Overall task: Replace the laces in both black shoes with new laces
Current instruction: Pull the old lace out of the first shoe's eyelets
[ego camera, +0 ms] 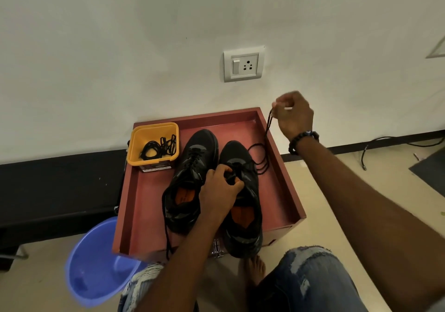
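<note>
Two black shoes stand side by side in a red tray (pixel 284 179). The left shoe (pixel 190 174) is laced, and one lace end trails over the tray's front edge. My left hand (pixel 220 190) grips the tongue and eyelet area of the right shoe (pixel 243 205). A black lace (pixel 261 157) runs from that shoe in loops up to my right hand (pixel 295 116), which pinches its ends above the tray's far right corner. A yellow tub (pixel 154 144) with several coiled black laces sits at the tray's far left.
A blue plastic basin (pixel 96 261) stands on the floor at the tray's near left. A wall socket (pixel 243 64) is on the white wall behind. Cables (pixel 385 143) lie on the floor to the right. My knees in torn jeans and a bare foot (pixel 254 269) are near the tray's front.
</note>
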Motion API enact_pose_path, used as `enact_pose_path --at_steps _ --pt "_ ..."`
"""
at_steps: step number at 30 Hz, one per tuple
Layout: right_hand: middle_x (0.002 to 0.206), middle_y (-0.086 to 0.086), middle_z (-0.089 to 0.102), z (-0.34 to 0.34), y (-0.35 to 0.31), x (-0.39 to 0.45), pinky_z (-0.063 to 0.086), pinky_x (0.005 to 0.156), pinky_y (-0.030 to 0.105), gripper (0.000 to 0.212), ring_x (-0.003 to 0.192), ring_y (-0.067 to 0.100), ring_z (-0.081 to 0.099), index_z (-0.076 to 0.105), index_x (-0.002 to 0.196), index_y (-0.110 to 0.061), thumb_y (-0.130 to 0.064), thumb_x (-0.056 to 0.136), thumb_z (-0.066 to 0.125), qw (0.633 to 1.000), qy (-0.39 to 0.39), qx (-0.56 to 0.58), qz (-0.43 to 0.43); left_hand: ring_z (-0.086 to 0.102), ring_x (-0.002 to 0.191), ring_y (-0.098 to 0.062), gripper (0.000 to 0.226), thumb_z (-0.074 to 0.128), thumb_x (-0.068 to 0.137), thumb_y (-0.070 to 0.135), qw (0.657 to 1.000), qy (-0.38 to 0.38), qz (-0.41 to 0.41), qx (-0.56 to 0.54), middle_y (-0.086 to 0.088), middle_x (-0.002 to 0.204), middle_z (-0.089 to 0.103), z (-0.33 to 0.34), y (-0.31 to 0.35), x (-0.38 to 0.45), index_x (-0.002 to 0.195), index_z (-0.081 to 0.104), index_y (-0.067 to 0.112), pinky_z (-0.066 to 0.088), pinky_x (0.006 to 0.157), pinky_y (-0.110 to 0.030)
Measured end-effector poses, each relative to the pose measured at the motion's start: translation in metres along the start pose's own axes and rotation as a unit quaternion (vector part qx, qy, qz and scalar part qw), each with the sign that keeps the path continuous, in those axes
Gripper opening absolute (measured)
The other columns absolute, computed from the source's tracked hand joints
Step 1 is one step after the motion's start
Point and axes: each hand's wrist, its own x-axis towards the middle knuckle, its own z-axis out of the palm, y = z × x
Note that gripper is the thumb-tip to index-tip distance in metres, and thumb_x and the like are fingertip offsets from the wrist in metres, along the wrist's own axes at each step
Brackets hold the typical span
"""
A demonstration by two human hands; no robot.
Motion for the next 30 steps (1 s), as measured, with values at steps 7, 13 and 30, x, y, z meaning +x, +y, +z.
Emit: enact_pose_path --at_steps 7,13,30 --pt "0.104 -0.008 0.066 0.018 0.017 -0.033 0.048 0.082 0.026 0.017 0.096 0.012 0.061 0.066 0.105 -0.023 -0.029 0.090 0.068 0.939 -0.299 -0.161 -0.047 0.057 0.097 -0.021 0.038 0.066 0.085 0.043 1.000 -0.002 0.006 -0.005 0.003 0.111 0.048 0.000 -0.002 0.002 0.121 0.055 0.032 0.034 0.078 -0.028" --pt "0.113 -0.005 0.067 0.036 0.044 -0.076 0.052 0.093 0.033 0.021 0.100 0.011 0.061 0.071 0.112 -0.023 -0.025 0.092 0.067 0.873 -0.385 -0.275 -0.120 0.057 0.095 -0.013 0.034 0.064 0.087 0.042 1.000 0.014 0.021 -0.017 0.004 0.110 0.058 -0.001 -0.012 0.004 0.118 0.057 0.030 0.034 0.076 -0.026" --pt "0.100 -0.002 0.061 0.035 0.034 -0.077 0.044 0.065 0.022 0.020 0.082 0.012 0.058 0.063 0.111 -0.026 -0.035 0.100 0.050 0.840 -0.387 -0.346 -0.159 0.060 0.092 -0.012 0.031 0.067 0.083 0.045 0.999 0.019 0.020 -0.034 0.006 0.105 0.061 0.004 -0.018 0.009 0.109 0.058 0.030 0.051 0.082 -0.034"
